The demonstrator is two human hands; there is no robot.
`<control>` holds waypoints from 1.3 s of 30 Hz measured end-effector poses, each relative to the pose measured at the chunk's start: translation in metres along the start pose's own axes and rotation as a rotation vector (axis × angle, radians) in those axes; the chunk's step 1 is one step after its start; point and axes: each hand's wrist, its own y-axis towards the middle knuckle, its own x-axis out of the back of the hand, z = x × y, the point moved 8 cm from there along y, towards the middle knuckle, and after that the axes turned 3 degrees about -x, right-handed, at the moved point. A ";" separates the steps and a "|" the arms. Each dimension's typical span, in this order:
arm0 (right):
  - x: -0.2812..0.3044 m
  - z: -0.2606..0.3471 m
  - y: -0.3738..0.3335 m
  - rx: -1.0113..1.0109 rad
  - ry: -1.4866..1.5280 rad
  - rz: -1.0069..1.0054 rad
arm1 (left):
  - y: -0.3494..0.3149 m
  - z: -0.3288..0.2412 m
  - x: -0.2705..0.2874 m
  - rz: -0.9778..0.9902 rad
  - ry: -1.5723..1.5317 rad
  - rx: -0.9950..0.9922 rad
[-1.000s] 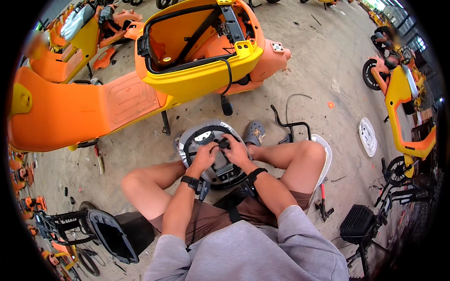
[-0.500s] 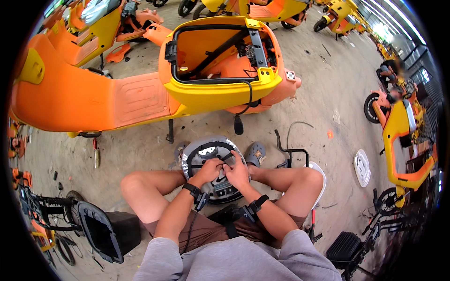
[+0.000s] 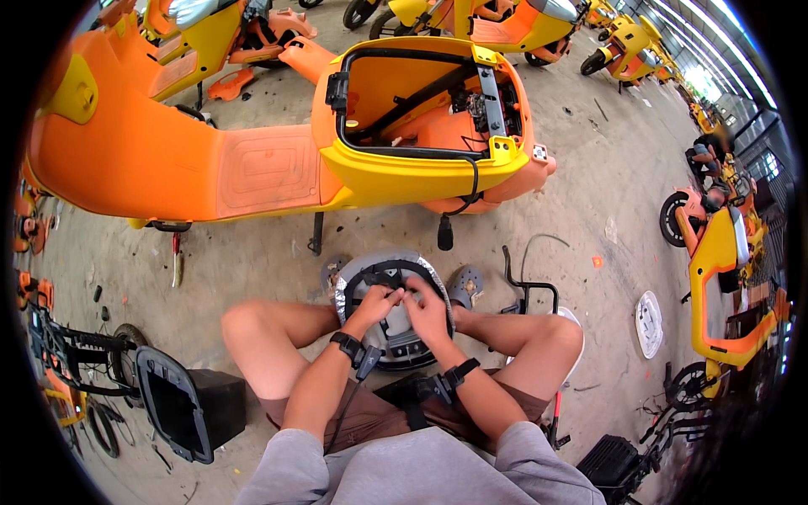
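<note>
A rounded scooter seat (image 3: 414, 352) rests between my legs with its underside up. It has a silver-grey edge, a black rim and a grey ribbed base. My left hand (image 3: 374, 305) is closed over the middle of the base, its fingertips pinched together. A small black part (image 3: 383, 278) shows just beyond those fingers. My right hand (image 3: 426, 310) meets the left one, with thumb and fingers bent inward at the same spot. What lies between the fingertips is too small and too covered to make out.
An orange and yellow scooter body (image 3: 269, 172) with an open seat compartment stands ahead. A black bin (image 3: 220, 411) is at my left. On the right lie a bent black tube (image 3: 532, 286), a white oval panel (image 3: 649, 325) and a red-handled tool (image 3: 556, 414). Another person (image 3: 711, 156) crouches far right.
The black part now covers the pale spot seen earlier near the seat's far side. My right index finger, stretched out before, is now bent inward. The whole view has shifted slightly.
</note>
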 end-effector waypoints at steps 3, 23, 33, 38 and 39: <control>-0.004 -0.009 -0.007 -0.018 -0.026 0.039 | 0.004 0.006 0.002 -0.015 -0.102 0.025; 0.001 0.021 0.020 0.275 -0.191 0.166 | -0.001 0.003 0.014 -0.120 -0.275 -0.079; -0.030 -0.035 0.030 -0.116 0.007 0.668 | -0.010 -0.014 0.026 -0.278 -0.089 -0.235; -0.020 -0.045 0.040 0.103 -0.046 0.487 | -0.011 -0.037 0.012 -0.347 0.042 -0.258; -0.028 -0.041 0.037 0.046 -0.065 0.496 | -0.015 -0.031 0.019 -0.381 0.078 -0.261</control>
